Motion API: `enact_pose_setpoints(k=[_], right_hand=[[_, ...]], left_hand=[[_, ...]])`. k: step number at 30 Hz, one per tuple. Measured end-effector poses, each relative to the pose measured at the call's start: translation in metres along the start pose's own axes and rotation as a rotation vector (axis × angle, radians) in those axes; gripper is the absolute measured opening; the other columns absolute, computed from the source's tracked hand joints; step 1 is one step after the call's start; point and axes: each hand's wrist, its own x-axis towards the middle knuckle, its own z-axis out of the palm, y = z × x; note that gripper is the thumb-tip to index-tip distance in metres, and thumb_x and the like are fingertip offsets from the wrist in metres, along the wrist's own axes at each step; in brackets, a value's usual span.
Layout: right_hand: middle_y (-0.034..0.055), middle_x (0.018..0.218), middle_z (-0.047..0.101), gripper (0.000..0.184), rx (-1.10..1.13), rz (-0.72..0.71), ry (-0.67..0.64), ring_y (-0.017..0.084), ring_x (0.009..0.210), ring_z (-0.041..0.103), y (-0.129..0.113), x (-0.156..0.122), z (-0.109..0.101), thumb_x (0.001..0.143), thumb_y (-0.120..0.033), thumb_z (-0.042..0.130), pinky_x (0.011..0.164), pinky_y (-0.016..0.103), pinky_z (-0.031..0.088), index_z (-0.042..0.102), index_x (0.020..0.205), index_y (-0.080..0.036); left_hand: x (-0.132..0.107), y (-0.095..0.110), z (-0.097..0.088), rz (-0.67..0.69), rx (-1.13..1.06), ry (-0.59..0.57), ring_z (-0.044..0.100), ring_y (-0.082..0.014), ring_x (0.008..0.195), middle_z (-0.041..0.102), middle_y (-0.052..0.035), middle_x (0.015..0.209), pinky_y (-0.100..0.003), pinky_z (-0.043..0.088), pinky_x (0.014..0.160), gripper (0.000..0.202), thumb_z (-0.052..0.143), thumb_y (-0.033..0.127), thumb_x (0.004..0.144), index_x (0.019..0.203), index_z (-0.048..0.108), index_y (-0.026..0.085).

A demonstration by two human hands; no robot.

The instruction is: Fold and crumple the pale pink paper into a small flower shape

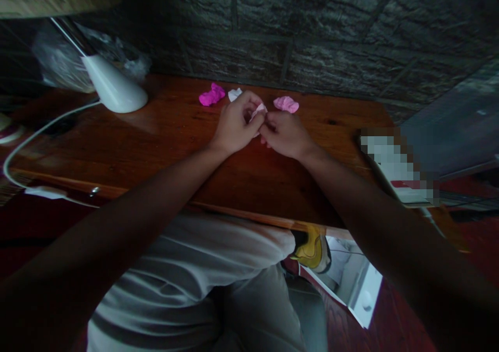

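Pinching a small, pale pink-and-white crumpled scrap [259, 111] from both sides, the two hands meet over the far middle of the reddish-brown wooden bench [163, 133].

The left hand [235, 124] is curled, with its fingers closed over one end of the scrap. The right hand [284, 133] grasps the other end between thumb and fingertips.

The scrap lies directly between the hands and is touched by both, so neither is nearer. What shows of it runs roughly across, from one hand to the other. Whether it is paper or cloth, and whether it rests on the bench or is held just above it, cannot be told.

Three similar pieces lie beyond the hands:
- A bright magenta crumpled piece [211, 95] lies off to the left.
- A small white piece [234, 94] lies just beyond the left knuckles.
- A light pink crumpled piece [286, 104] lies just beyond the right hand.

A white cone-shaped lamp base [115, 89] stands well apart to the left.
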Motion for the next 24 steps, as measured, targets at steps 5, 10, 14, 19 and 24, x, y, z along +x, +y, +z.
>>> enact_pose_setpoints(k=[5, 10, 14, 19, 24], right_hand=[[0.004, 0.071, 0.07, 0.025, 0.075, 0.041, 0.0, 0.012, 0.06, 0.065, 0.0, 0.001, -0.001, 0.102, -0.023, 0.054, 0.061, 0.023, 0.05, 0.066, 0.081, -0.016], [0.0017, 0.068, 0.068, 0.034, 0.159, 0.082, 0.013, 0.01, 0.054, 0.059, 0.003, 0.002, -0.002, 0.105, -0.042, 0.053, 0.056, 0.021, 0.045, 0.065, 0.084, -0.017], [0.0009, 0.066, 0.063, 0.042, 0.134, 0.002, 0.114, 0.013, 0.063, 0.059, 0.012, 0.008, 0.002, 0.103, -0.05, 0.054, 0.063, 0.025, 0.045, 0.063, 0.078, -0.018], [0.0012, 0.069, 0.057, 0.043, 0.102, -0.087, 0.277, 0.016, 0.075, 0.057, 0.022, 0.016, 0.002, 0.102, -0.05, 0.054, 0.074, 0.03, 0.045, 0.06, 0.072, -0.019], [0.0019, 0.072, 0.057, 0.046, 0.094, -0.077, 0.355, 0.017, 0.079, 0.058, 0.027, 0.013, 0.0, 0.102, -0.055, 0.052, 0.076, 0.031, 0.047, 0.061, 0.074, -0.02]], left_hand=[[0.001, -0.001, -0.001, 0.001, 0.015, 0.019, 0.074, -0.0215, 0.094, 0.074, -0.0059, 0.097, -0.036, 0.06, 0.086, 0.019, 0.058, 0.036, 0.099, 0.113, 0.064, 0.023], [0.003, 0.003, -0.004, 0.015, 0.035, 0.071, 0.073, -0.0195, 0.092, 0.074, -0.0058, 0.098, -0.033, 0.06, 0.085, 0.02, 0.059, 0.038, 0.099, 0.105, 0.067, 0.021], [0.003, 0.004, -0.006, 0.01, 0.059, 0.081, 0.072, -0.0201, 0.095, 0.074, -0.0067, 0.098, -0.032, 0.059, 0.086, 0.028, 0.056, 0.044, 0.1, 0.104, 0.068, 0.019], [0.002, -0.002, -0.005, -0.005, 0.069, 0.12, 0.073, -0.0208, 0.088, 0.072, -0.0056, 0.089, -0.034, 0.058, 0.08, 0.032, 0.056, 0.051, 0.1, 0.11, 0.064, 0.021], [0.002, -0.003, -0.002, 0.021, 0.053, 0.038, 0.071, -0.0194, 0.087, 0.07, -0.0042, 0.085, -0.033, 0.057, 0.08, 0.028, 0.058, 0.049, 0.1, 0.103, 0.063, 0.022]])
